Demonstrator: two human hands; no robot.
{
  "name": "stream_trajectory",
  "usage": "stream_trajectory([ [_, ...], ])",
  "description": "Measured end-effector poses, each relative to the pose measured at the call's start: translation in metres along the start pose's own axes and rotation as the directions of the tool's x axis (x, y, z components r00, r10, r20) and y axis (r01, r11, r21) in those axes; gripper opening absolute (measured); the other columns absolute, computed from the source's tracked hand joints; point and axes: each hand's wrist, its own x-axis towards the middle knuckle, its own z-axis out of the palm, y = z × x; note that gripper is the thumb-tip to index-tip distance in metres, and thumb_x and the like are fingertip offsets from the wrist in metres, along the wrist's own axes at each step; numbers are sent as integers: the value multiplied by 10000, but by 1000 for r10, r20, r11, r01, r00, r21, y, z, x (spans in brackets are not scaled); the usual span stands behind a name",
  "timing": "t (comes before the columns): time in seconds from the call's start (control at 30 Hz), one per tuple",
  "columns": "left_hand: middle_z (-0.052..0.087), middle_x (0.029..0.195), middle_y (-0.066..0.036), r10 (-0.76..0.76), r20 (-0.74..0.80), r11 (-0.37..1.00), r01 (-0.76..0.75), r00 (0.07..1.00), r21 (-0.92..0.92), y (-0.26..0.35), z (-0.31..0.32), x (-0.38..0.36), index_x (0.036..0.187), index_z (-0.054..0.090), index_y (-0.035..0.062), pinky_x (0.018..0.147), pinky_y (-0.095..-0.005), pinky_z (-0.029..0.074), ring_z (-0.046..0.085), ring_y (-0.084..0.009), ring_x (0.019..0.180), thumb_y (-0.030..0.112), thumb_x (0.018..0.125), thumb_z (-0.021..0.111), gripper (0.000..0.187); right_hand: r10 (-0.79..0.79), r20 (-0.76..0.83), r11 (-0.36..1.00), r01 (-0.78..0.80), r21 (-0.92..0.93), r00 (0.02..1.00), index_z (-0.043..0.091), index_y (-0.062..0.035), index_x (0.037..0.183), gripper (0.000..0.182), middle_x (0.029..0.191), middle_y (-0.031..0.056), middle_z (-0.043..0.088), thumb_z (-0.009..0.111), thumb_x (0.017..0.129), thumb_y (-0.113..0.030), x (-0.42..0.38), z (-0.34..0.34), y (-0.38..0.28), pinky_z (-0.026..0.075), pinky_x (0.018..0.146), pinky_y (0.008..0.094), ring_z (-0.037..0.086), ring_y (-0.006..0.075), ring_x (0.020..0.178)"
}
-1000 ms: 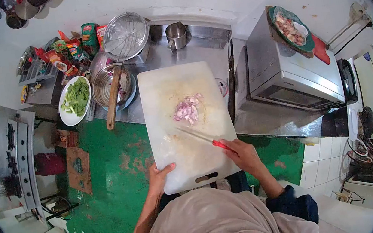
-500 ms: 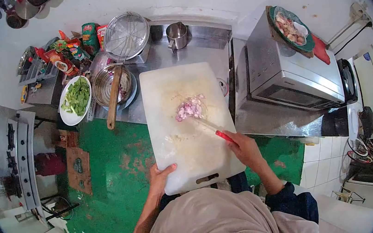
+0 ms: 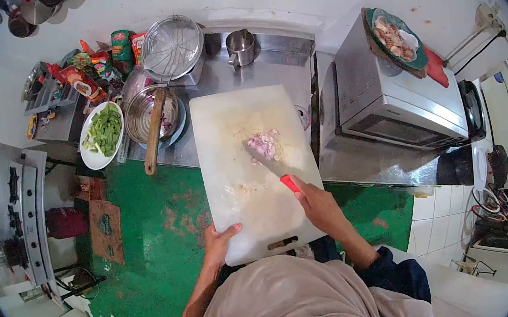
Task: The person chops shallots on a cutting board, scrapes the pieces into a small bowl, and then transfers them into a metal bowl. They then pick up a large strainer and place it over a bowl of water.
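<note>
A white cutting board (image 3: 259,202) juts from the steel counter toward my body. My left hand (image 3: 218,241) grips its near left corner, thumb on top and the other fingers hidden beneath. Closed around the red handle of a knife (image 3: 269,165) is my right hand (image 3: 317,204), over the board's right half. The blade points up and left, its edge beside a small heap of chopped shallots (image 3: 266,144). Pale wet scraps lie lower on the board's surface.
Left of the board stand a white oval plate of cut greens (image 3: 103,136), a steel pan (image 3: 145,111) and a wood-handled strainer (image 3: 172,47). A steel mug (image 3: 241,48) stands behind. On the right, a microwave (image 3: 402,102) carries a green plate of meat-like pieces (image 3: 397,39).
The knife has swung to the left side of the shallots, and my right hand has shifted slightly left. The shallot heap is more gathered. My left hand stays at the corner.
</note>
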Motion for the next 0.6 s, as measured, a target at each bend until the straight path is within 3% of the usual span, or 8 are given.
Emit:
stream_trajectory([
  [0.17, 652, 981, -97, 5, -1, 999, -5, 1000, -32, -2, -1, -1, 1087, 586, -9, 754, -344, 516, 633, -182, 833, 61, 740, 711, 375, 15, -82, 999, -18, -37, 997, 432, -83, 1322, 398, 918, 213, 587, 463, 936, -178, 1, -3, 10, 454, 719, 443, 573, 390, 839],
  [0.47, 655, 980, -98, 19, -15, 1000, -19, 1000, -17, 2, -2, -6, 1071, 598, -8, 754, -337, 515, 632, -179, 833, 78, 741, 720, 362, -70, 2, 997, 69, 36, 998, 449, -167, 1333, 417, 829, 195, 564, 495, 918, -161, -16, 2, 9, 449, 670, 433, 569, 379, 774],
  [0.6, 655, 980, -101, 8, -18, 1000, -8, 1000, -4, 4, -2, -9, 1072, 598, -7, 754, -339, 516, 632, -180, 837, 81, 743, 718, 361, -50, -86, 998, 47, -36, 995, 462, -163, 1323, 413, 810, 186, 560, 508, 913, -168, -9, 0, 20, 450, 649, 431, 567, 375, 746],
])
